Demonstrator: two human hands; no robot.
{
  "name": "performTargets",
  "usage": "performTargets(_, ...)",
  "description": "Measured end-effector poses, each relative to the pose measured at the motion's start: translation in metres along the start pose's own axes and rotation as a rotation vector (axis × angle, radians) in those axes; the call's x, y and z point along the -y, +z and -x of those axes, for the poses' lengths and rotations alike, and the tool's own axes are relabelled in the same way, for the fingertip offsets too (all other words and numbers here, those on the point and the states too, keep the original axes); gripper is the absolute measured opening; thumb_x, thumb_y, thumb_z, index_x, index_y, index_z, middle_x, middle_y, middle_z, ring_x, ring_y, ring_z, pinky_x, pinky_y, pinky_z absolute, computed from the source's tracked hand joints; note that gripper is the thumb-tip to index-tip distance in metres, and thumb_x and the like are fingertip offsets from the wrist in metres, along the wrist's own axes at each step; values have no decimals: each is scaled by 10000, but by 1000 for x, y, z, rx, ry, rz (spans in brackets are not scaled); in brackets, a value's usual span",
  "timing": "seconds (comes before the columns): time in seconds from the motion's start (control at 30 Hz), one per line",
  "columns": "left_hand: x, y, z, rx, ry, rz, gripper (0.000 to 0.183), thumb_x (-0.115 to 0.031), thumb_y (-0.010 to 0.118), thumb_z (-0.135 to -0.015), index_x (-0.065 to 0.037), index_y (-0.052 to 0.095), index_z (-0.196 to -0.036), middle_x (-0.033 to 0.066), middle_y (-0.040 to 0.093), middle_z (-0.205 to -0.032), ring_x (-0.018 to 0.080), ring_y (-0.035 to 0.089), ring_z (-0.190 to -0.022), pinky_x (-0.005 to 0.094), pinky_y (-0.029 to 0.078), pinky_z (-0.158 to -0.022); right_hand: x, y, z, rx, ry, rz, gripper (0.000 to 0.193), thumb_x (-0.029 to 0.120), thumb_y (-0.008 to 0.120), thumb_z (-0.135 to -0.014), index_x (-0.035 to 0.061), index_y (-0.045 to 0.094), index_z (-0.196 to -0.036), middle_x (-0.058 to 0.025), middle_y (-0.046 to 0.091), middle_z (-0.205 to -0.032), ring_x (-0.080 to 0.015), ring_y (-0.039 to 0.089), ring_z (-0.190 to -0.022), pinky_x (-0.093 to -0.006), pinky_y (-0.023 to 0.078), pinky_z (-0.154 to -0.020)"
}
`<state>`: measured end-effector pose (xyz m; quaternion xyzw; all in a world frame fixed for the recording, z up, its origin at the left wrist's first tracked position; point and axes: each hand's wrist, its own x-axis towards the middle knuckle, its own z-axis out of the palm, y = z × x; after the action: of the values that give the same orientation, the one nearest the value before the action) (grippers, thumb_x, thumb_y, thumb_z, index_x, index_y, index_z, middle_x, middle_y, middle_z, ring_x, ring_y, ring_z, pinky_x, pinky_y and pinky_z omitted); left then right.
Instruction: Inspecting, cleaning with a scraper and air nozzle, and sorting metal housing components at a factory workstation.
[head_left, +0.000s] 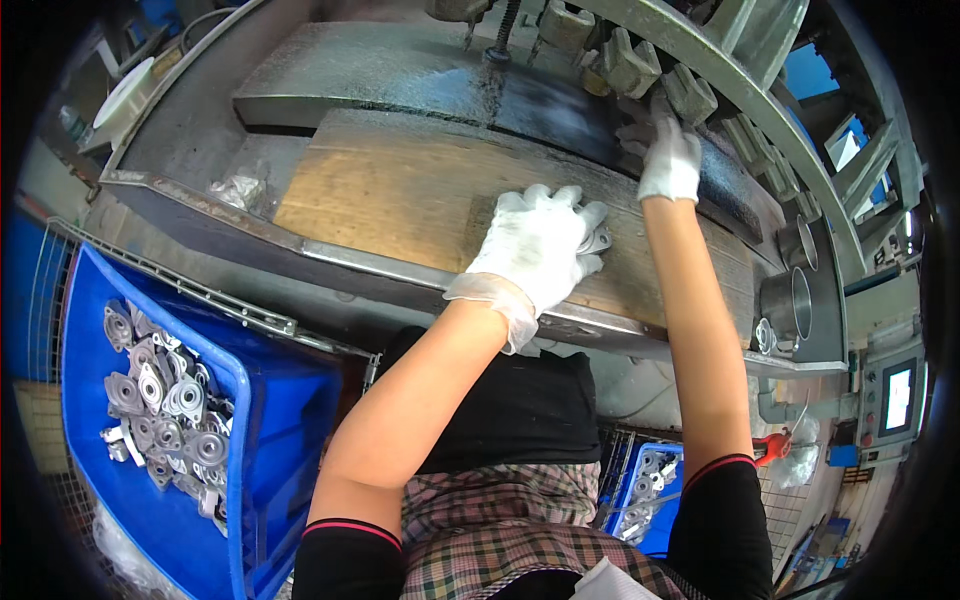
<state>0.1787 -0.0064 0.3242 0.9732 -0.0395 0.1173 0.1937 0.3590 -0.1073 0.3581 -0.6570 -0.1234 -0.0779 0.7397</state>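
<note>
My left hand (535,245), in a white glove, rests over the wooden board with its fingers curled round a small grey metal flanged part (597,241). Most of that part is hidden under the glove. Farther forward and to the right, my right hand (671,160), also gloved in white, reaches in beside the metal blocks (690,95) of the machine. Its fingertips blend into shadow there, so whether they grip anything is unclear. The wooden board (370,190) lies in front of a dark, dusty metal plate (400,75).
At lower left stands a blue bin (245,400) holding several grey metal flanged parts (165,390). A smaller blue bin (615,500) with similar parts is at lower right. Metal cups (787,300) sit at the bench's right end. A control panel (893,395) stands far right.
</note>
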Motion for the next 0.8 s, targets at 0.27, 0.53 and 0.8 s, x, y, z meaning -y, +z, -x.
performTargets(0.27,0,-1,0,-6,-2,5,483,-412,634,-885,-176,597,-1304,76,598,-1312,292,562,-1137,469,458,-931,23,-14,41,141,-41,30,316,227,593,-977,-27,538,-1157,-189,737,-906,-220,655,-588,-299,512,-537)
performTargets(0.53,3,10,2,-160,38,11,480,-391,670,-865,-126,622,-1262,109,608,-1296,328,570,-1134,490,452,-939,4,42,26,151,119,217,337,280,555,-1003,-45,643,-1020,-181,731,-884,-210,661,-630,-323,513,-606)
performTargets(0.8,4,5,-3,-148,58,52,378,-368,678,-863,-66,685,-1092,137,692,-1041,342,606,-1043,491,457,-881,-3,91,43,379,-92,405,435,346,590,-981,-10,599,-1230,-156,740,-984,-176,653,-618,-308,515,-622)
